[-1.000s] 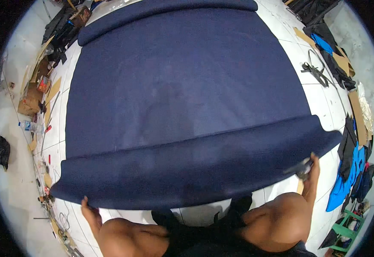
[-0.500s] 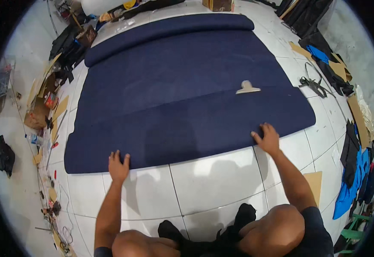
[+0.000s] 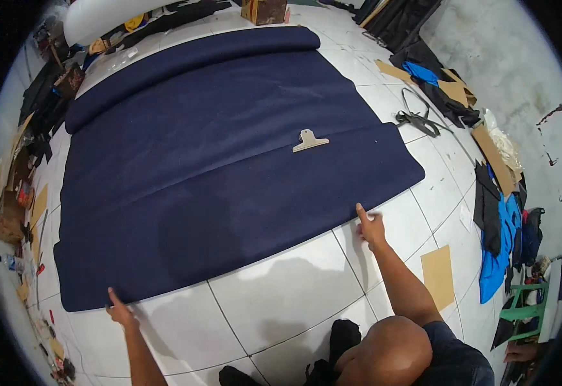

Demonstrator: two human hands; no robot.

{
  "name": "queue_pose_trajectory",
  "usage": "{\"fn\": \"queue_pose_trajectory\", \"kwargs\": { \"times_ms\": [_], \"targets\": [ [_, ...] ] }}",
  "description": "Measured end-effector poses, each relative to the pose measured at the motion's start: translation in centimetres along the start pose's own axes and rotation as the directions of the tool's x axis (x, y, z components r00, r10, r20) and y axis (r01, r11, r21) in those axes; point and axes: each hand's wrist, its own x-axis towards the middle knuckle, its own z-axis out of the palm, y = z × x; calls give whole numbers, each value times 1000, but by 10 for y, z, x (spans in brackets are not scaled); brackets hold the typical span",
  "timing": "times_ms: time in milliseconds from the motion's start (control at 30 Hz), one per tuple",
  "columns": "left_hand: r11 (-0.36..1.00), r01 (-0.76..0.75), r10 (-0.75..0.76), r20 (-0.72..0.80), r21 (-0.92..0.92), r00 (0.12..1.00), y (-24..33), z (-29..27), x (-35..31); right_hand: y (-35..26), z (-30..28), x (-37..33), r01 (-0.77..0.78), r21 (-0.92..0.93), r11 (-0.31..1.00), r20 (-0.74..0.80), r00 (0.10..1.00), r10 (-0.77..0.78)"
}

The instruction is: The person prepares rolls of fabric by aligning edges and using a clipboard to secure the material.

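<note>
A wide navy blue fabric (image 3: pixel 229 154) lies spread on the floor, with a thick roll along its far edge and a folded-over layer along its near side. My left hand (image 3: pixel 122 313) is at the near left edge, its thumb on top and its fingers curled at the rim. Further right, my right hand (image 3: pixel 372 230) pinches the same edge, thumb up on the cloth and the other fingers bent below it. A metal bulldog clip (image 3: pixel 310 141) sits at the step where the folded layer ends.
White tiles (image 3: pixel 281 276) run beneath the cloth and around my feet. Dark straps (image 3: pixel 419 122) lie beyond its right side. Cardboard (image 3: pixel 437 276), blue cloth (image 3: pixel 500 251) and a green stool (image 3: pixel 527 312) are at the right. Boxes and clutter (image 3: pixel 12 219) line the left.
Both hands have gone from resting spread on the fabric to gripping its near edge. My view has swung to the right, so the cloth appears further left and more slanted.
</note>
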Motion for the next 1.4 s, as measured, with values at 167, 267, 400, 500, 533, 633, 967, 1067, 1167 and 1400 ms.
{"fn": "queue_pose_trajectory", "kwargs": {
  "times_ms": [167, 267, 400, 500, 533, 633, 967, 1067, 1167, 1400],
  "targets": [
    [599, 682, -141, 783, -420, 606, -59, 3, 88, 23, 31, 40, -507, 570, 647, 346, 862, 370],
    [616, 674, -229, 726, -408, 648, -70, 4, 87, 39, 42, 52, -511, 553, 658, 298, 859, 417],
    [658, 616, -176, 707, -433, 685, -63, -18, 42, 57, 13, 54, -513, 505, 694, 432, 847, 311],
    [713, 570, -239, 623, -408, 745, -81, -39, 6, 107, -24, 49, -187, 516, 836, 401, 915, -42],
    [745, 537, -294, 528, -395, 797, -74, -43, -22, 102, -32, 44, -475, 535, 698, 453, 859, 237],
    [634, 617, -362, 525, -467, 770, -84, -68, -68, 175, -82, 63, -510, 490, 707, 522, 821, 230],
    [672, 498, -352, 355, -547, 866, -133, -157, -31, 166, -118, 29, -323, -409, 854, -57, 943, 329],
    [752, 410, -324, 251, -517, 912, -163, -181, 56, 168, -133, 81, 222, -924, 312, 106, 931, -349],
    [778, 371, -306, 211, -507, 928, -191, -230, 126, 44, -5, 28, 645, -591, 485, 431, 761, -485],
    [871, 439, -382, 258, -220, 887, -170, -237, 178, -51, 98, 16, 921, -372, 118, 813, 384, -437]
  ]
}}
